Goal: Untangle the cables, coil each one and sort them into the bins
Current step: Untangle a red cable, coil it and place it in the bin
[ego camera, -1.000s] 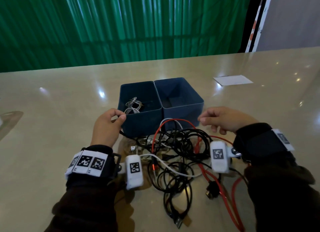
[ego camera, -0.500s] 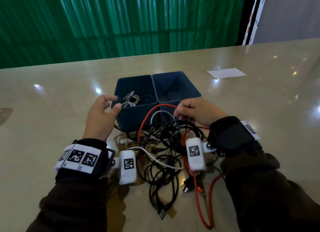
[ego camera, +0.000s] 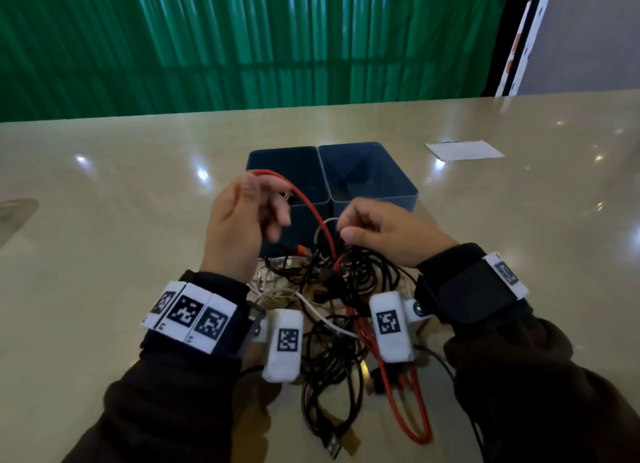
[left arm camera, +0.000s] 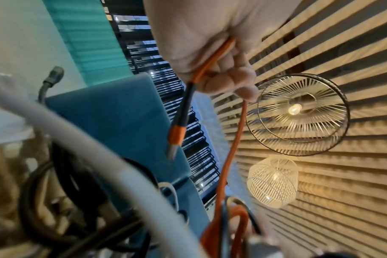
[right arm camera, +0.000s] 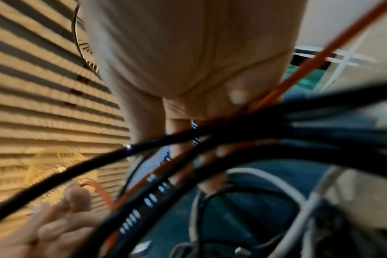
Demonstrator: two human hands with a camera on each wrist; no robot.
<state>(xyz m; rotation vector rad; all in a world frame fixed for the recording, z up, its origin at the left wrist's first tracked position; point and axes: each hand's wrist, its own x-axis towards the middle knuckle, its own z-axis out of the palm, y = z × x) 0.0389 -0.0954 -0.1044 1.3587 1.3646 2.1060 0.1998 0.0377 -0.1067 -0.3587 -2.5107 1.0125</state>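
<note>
Left hand (ego camera: pixel 239 223) grips red cable (ego camera: pixel 311 210), right hand (ego camera: pixel 377 234) pinches the black tangle (ego camera: pixel 360 275); hard pulling could tighten knots

No readable text anywhere.
I see only black-and-white square marker patterns on the white wrist bands (ego camera: pixel 189 317) and camera housings (ego camera: pixel 391 326); nothing legible.

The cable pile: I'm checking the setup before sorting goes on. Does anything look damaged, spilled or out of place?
Nothing looks damaged or spilled. The cable pile is knotted in front of the bins, with the left hand lifting the red cable out of it. A white paper lies apart, far right.
</note>
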